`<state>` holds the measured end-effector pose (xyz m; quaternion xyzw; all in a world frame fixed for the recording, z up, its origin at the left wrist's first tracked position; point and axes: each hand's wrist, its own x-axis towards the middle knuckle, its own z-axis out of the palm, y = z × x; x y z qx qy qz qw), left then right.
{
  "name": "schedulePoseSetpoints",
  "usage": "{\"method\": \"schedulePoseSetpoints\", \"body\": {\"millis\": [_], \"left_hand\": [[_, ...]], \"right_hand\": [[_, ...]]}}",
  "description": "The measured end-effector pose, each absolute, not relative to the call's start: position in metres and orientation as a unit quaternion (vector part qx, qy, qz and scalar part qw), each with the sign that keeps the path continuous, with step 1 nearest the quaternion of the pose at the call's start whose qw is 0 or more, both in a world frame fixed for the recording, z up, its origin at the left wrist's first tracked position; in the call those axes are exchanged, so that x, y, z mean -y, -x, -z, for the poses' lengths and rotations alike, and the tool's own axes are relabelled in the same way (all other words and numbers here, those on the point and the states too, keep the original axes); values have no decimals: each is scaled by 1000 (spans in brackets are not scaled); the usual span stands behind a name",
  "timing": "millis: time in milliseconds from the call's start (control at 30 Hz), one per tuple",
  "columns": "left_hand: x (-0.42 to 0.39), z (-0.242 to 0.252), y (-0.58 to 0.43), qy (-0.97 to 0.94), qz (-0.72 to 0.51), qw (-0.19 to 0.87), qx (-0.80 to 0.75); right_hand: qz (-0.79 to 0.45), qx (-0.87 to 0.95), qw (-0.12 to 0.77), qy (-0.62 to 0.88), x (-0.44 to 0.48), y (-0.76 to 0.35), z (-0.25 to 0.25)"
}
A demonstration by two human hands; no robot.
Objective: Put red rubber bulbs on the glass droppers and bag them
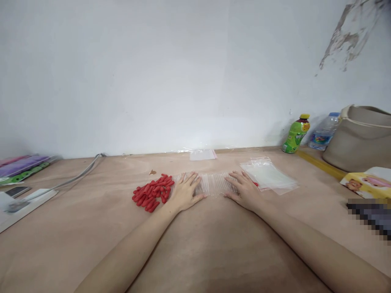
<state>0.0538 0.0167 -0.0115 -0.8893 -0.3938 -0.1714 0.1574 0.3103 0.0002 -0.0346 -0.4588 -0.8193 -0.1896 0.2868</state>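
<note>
Clear plastic sticks (214, 184), one row: many thin pieces, laid side by side on the bench (198, 252); whether solid or hollow, too small to tell. All places below are given from this row.

Left hand (187, 191): on the row's left part, palm down, fingers spread apart, clamped on nothing. Right hand (242, 191): on the row's right part, palm down, fingers likewise apart, gripping nothing.

Red pieces (151, 193), one loose heap: at the row's left end, unsorted. Single red piece (255, 184): at the row's right end, partly hidden by the right hand.

Clear plastic bags (271, 176), flat stack: right of the row; apparently unfilled. White packet (202, 154): behind the row, near the wall.

Condition of the work, as judged: sticks set out in a fairly even row, so the laying-out looks largely done. Left over: red heap not ordered, bags seemingly unused. Whether any red piece is joined to a stick cannot be told, the hands covering both ends.
</note>
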Motion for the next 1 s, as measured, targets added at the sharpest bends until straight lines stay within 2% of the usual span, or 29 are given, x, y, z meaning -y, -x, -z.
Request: {"method": "schedulePoseSetpoints", "body": {"millis": [567,733,867,1000], "left_hand": [[-11,14,-52,906,195,103,361],[-11,13,-51,907,187,97,365],[-10,13,-51,907,184,95,366],[-11,12,-50,909,182,86,365]], "right_hand": [[181,819,323,439,-3,-294,34],[182,811,309,463,6,-294,27],[187,759,281,556,11,-304,15],[187,684,216,671,7,-323,7]]}}
